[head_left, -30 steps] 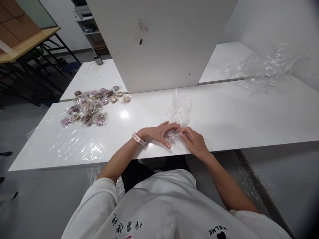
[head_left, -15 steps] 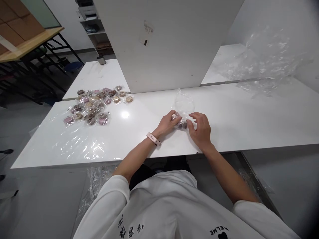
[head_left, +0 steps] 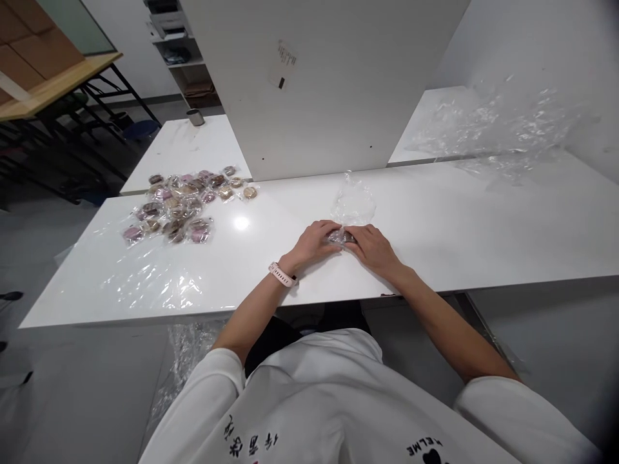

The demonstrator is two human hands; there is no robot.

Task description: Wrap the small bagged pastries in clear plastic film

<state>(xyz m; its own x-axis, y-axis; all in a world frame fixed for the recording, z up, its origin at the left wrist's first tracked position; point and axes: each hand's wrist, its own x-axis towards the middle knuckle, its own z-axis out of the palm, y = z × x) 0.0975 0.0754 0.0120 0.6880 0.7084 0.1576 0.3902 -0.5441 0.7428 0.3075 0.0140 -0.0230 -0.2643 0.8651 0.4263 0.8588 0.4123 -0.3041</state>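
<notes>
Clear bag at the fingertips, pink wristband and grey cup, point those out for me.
Clear bag (head_left: 354,204): head view, its loose far part.
Pink wristband (head_left: 281,275): head view, middle of its strap.
Grey cup (head_left: 196,119): head view, its side.

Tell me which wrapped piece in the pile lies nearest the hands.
The round tan piece at the right end of the pile; the rest lie farther left.
</notes>
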